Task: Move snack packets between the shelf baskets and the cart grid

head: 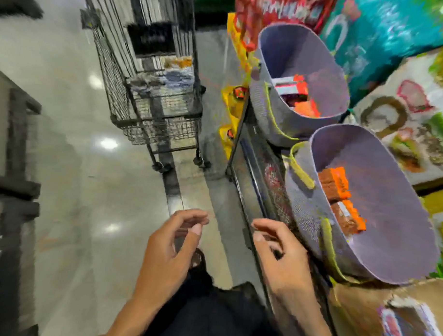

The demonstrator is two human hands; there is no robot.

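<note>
Head view: the wire cart stands ahead-left, well apart. The nearer shelf basket sits right, with orange snack packets inside, just up-right of the right hand, the closer one. It and the left hand hang loosely curled, empty.

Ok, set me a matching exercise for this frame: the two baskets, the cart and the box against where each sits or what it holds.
Things:
1. near basket
2. far basket
3. wire cart
4. cardboard box

Descriptions:
A. stands on the aisle floor
B. holds red and white packets
C. lower right corner of the view
D. holds orange and brown packets

Pairs: 1-D, 2-B, 3-A, 4-C.
</note>
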